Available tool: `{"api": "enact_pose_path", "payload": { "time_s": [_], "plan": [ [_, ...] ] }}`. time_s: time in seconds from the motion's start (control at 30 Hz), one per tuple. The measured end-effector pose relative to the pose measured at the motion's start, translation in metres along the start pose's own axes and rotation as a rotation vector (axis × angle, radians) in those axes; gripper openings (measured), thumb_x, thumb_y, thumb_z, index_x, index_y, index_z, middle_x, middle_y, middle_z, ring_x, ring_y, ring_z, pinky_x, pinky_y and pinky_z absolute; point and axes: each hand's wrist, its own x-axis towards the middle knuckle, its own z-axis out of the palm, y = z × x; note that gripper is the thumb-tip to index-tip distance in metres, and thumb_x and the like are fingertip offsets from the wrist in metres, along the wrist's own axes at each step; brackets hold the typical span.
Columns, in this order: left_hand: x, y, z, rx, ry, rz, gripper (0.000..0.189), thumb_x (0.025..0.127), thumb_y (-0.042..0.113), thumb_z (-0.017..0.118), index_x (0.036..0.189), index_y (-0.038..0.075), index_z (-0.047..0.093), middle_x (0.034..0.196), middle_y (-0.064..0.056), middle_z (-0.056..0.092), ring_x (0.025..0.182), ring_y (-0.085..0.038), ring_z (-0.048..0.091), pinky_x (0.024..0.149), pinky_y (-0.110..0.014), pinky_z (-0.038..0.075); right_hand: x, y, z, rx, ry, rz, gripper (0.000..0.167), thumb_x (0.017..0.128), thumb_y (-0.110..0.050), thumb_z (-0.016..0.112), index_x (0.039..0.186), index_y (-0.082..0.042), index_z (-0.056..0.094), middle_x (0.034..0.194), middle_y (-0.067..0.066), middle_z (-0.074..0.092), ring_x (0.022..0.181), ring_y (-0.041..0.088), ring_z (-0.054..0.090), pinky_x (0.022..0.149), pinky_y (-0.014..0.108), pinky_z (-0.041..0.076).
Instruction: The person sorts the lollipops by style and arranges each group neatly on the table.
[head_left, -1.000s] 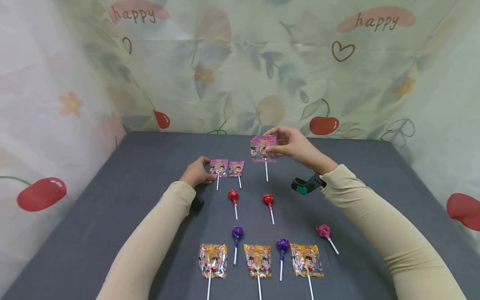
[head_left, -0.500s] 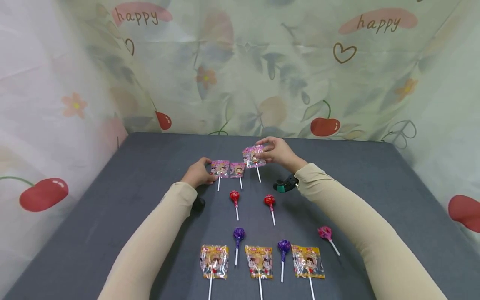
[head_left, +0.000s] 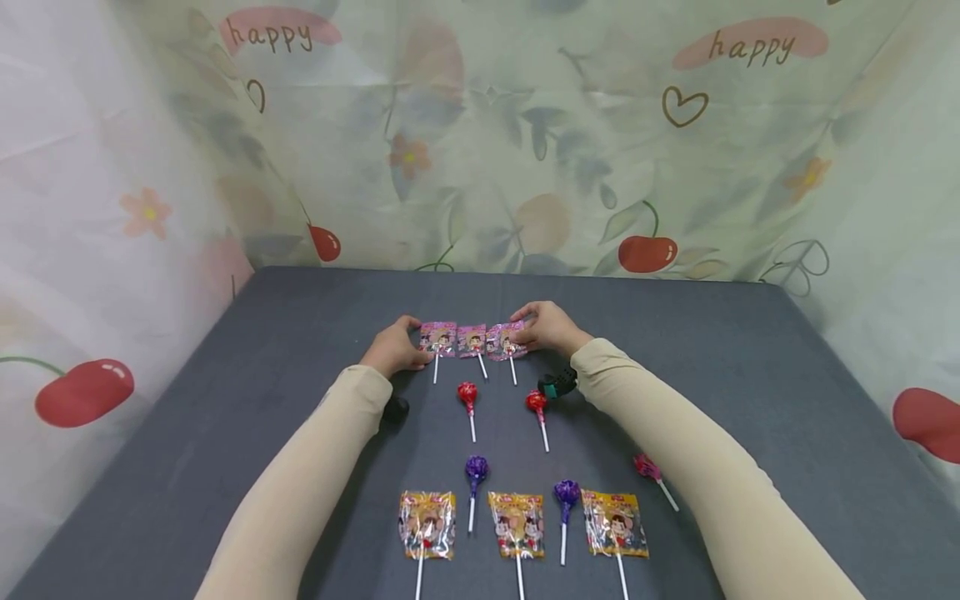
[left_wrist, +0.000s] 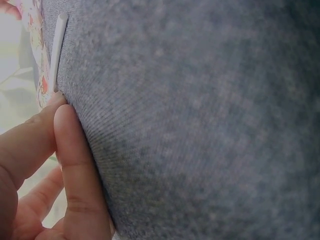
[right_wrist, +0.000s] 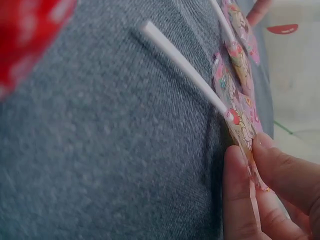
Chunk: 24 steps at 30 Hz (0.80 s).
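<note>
Three flat-wrapped pink lollipops lie side by side in a row toward the back of the dark table. My left hand (head_left: 393,346) holds the outer edge of the left pink lollipop (head_left: 438,337) between thumb and fingers; in the left wrist view its white stick (left_wrist: 57,52) shows beyond the fingertips. At the right end, my right hand (head_left: 551,327) pinches the right pink lollipop (right_wrist: 239,125) by its wrapper edge, its stick slanting a little off the cloth. Between them lies the middle pink lollipop (head_left: 472,340), close against both neighbours.
Two red lollipops (head_left: 467,393) lie nearer me, then two purple ones (head_left: 476,468). Three yellow-wrapped lollipops (head_left: 517,523) form the front row. A round pink lollipop (head_left: 647,465) lies beside my right sleeve (head_left: 675,450). A patterned curtain (head_left: 480,142) stands behind the table (head_left: 187,467).
My right hand has moved left and down with its pink lollipop, bringing it alongside the middle one at the row's right end. My left hand has stayed put.
</note>
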Motion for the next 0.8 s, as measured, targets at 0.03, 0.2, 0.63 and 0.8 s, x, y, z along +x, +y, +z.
{"api": "enact_pose_path", "payload": {
  "time_s": [0.03, 0.2, 0.63, 0.8],
  "plan": [
    [0.001, 0.0, 0.0, 0.0, 0.0, -0.003, 0.068, 0.087, 0.015, 0.073, 0.144, 0.016, 0.037, 0.128, -0.021, 0.054, 0.059, -0.008, 0.058, 0.053, -0.019, 0.047, 0.0, 0.0, 0.0, -0.018, 0.005, -0.001, 0.038, 0.084, -0.001, 0.073, 0.12, 0.003, 0.06, 0.072, 0.001, 0.06, 0.062, 0.008, 0.058, 0.06, 0.024, 0.054],
    [0.002, 0.0, -0.001, -0.003, 0.0, -0.006, 0.069, 0.087, 0.016, 0.074, 0.144, 0.016, 0.037, 0.129, -0.021, 0.053, 0.059, -0.008, 0.058, 0.053, -0.019, 0.047, 0.002, -0.001, 0.0, -0.098, 0.028, 0.007, 0.036, 0.084, -0.004, 0.073, 0.118, 0.002, 0.062, 0.081, 0.006, 0.063, 0.068, 0.011, 0.061, 0.068, 0.028, 0.056],
    [-0.001, -0.001, 0.001, -0.023, 0.008, 0.013, 0.069, 0.086, 0.012, 0.074, 0.144, 0.014, 0.038, 0.132, -0.024, 0.051, 0.057, -0.007, 0.057, 0.053, -0.018, 0.048, -0.001, -0.01, 0.001, -0.155, 0.054, 0.065, 0.031, 0.082, -0.004, 0.076, 0.11, 0.001, 0.064, 0.101, 0.017, 0.065, 0.081, 0.023, 0.068, 0.073, 0.032, 0.058],
    [0.0, -0.001, 0.001, -0.035, 0.004, 0.014, 0.069, 0.086, 0.012, 0.074, 0.144, 0.013, 0.037, 0.134, -0.024, 0.049, 0.059, -0.008, 0.057, 0.054, -0.019, 0.049, -0.002, -0.011, 0.002, -0.184, 0.063, 0.055, 0.031, 0.082, -0.004, 0.076, 0.11, 0.002, 0.064, 0.105, 0.018, 0.062, 0.075, 0.019, 0.066, 0.07, 0.029, 0.058]
  ]
}}
